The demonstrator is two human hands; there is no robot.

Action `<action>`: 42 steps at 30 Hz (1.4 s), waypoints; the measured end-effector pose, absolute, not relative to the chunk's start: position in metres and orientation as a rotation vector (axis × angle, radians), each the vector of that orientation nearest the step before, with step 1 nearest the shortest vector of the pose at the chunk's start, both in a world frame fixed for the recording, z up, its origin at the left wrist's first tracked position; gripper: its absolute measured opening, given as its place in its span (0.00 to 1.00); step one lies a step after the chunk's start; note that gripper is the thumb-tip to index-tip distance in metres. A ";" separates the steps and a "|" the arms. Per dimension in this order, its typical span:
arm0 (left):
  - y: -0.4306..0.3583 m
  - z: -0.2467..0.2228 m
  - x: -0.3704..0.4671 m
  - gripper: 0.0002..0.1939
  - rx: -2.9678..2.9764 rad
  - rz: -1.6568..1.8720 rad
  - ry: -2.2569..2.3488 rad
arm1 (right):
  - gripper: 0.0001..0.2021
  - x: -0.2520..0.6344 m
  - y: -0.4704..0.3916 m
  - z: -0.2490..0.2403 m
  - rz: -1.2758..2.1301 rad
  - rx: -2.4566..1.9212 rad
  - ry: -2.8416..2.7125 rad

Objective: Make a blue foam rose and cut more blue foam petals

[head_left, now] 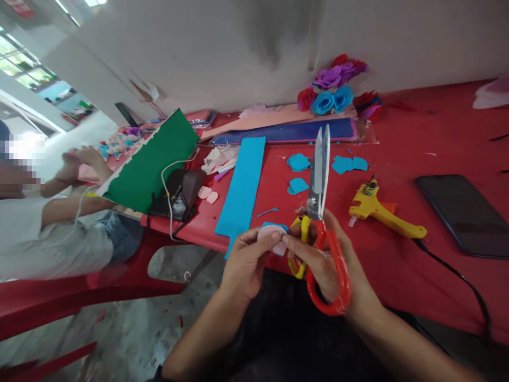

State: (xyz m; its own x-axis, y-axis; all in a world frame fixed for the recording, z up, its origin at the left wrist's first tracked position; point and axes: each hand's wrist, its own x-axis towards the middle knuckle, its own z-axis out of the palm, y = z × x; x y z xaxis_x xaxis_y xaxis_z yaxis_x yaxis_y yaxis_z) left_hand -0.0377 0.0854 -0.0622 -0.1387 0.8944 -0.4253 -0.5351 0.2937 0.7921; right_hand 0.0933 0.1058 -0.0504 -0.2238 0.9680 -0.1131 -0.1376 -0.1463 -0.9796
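Observation:
My left hand [248,260] pinches a pale pink petal piece [267,233] laid over blue paper [280,227], just past the table's front edge. The fingertips of my right hand [318,254] hold the same pieces from the right. Large scissors [318,180] with red and yellow handles hang on my right hand, blades pointing up. Beyond my hands a long blue paper strip [243,185] lies on the red table. Cut blue petals [298,185] rest near the blades, with more blue pieces [350,164] to their right.
A yellow glue gun [382,212] with a black cable and a dark phone [465,212] lie right. Paper flowers [330,90] stand by the wall. Left are a black pouch [185,193], a green board [155,164] and a seated person [51,228].

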 end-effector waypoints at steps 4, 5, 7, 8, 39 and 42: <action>0.090 -0.057 -0.045 0.08 0.367 1.398 1.146 | 0.17 0.111 0.102 -0.049 1.255 -1.213 -1.629; 0.091 -0.055 -0.049 0.08 0.372 1.409 1.136 | 0.19 0.118 0.100 -0.050 1.181 -1.228 -1.725; 0.093 -0.052 -0.056 0.09 0.374 1.421 1.101 | 0.26 0.129 0.096 -0.058 1.036 -1.234 -1.860; 0.093 -0.051 -0.058 0.08 0.368 1.430 1.083 | 0.29 0.133 0.094 -0.062 0.914 -1.235 -1.963; 0.087 -0.043 -0.061 0.07 0.388 1.465 0.992 | 0.25 0.143 0.087 -0.066 1.010 -1.117 -2.084; 0.088 -0.041 -0.064 0.07 0.407 1.445 0.988 | 0.24 0.146 0.087 -0.063 1.111 -1.126 -2.057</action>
